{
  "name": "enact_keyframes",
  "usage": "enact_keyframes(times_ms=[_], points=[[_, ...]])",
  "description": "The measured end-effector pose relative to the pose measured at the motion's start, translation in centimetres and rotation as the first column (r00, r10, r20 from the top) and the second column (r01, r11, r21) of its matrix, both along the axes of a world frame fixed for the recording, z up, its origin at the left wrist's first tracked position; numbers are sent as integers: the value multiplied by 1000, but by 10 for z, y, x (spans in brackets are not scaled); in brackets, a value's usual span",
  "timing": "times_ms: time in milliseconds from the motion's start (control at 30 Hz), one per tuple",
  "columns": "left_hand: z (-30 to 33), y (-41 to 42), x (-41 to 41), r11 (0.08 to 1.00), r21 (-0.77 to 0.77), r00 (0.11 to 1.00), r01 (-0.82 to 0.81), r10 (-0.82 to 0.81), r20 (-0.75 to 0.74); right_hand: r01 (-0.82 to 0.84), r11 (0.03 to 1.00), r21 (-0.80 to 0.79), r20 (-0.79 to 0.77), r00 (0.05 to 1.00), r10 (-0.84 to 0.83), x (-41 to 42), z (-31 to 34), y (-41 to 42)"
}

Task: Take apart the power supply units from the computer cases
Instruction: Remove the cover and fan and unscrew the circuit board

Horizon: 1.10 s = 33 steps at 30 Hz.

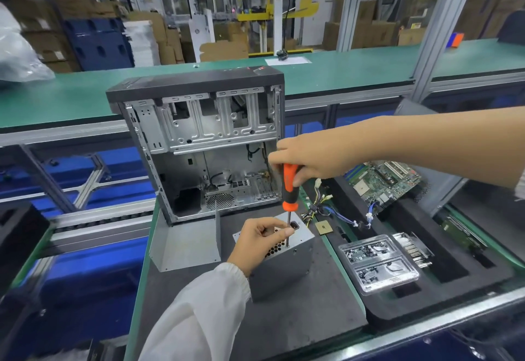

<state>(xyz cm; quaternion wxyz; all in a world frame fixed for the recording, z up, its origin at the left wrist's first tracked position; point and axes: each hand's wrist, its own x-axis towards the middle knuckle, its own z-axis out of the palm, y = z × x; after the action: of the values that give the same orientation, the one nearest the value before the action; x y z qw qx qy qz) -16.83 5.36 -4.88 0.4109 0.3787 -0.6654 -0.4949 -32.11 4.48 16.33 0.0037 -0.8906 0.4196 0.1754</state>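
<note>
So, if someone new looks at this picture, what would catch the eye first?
Probably the orange-and-black screwdriver at centre, held upright by the right hand over the grey power supply unit, which the left hand steadies. Behind them stands the open computer case, stripped nearly bare.

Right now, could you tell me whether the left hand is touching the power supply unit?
Touching. The head view shows the left hand resting on top of the power supply unit, fingers curled beside the screwdriver shaft.
</note>
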Motion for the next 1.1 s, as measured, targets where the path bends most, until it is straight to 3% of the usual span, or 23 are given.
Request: enact_keyframes(times_ms=[133,267,367,500,567,667,733,800,967,1033,1100], points=[[-1,1,0,996,32,997,81,-80,-19,-40,999,1,-1,999,40,2,2,-3],[-4,-1,-1,999,48,999,19,-18,-33,259,965,-37,16,966,-259,12,7,-2],[-7,-3,-1,999,40,1000,-9,9,-23,206,978,-37,-49,977,-208,22,2,-4],[-10,-6,-6,1000,30,1000,-4,5,-23,166,929,332,19,983,-182,22,25,-4],[-10,-7,-7,1000,19,1000,5,-5,-14,215,893,395,-6,973,-232,24,26,-2],[-8,-6,-9,1000,12,1000,4,-5,14,360,905,226,-57,932,-357,29,14,3],[-7,-5,-8,1000,5,999,5,-5,37,284,958,-31,-130,950,-286,31,4,3],[-6,-4,-5,999,-16,999,48,-47,26,138,980,-145,-164,973,-162,27,-3,0],[-3,-3,-1,997,-21,997,72,-72,-8,80,986,145,-92,994,-67,20,12,-1],[-4,-4,-3,999,-21,999,39,-39,-7,166,947,275,15,984,-177,19,14,0],[-4,-4,-6,1000,-11,1000,18,-18,-7,339,901,272,0,936,-352,21,12,2]])
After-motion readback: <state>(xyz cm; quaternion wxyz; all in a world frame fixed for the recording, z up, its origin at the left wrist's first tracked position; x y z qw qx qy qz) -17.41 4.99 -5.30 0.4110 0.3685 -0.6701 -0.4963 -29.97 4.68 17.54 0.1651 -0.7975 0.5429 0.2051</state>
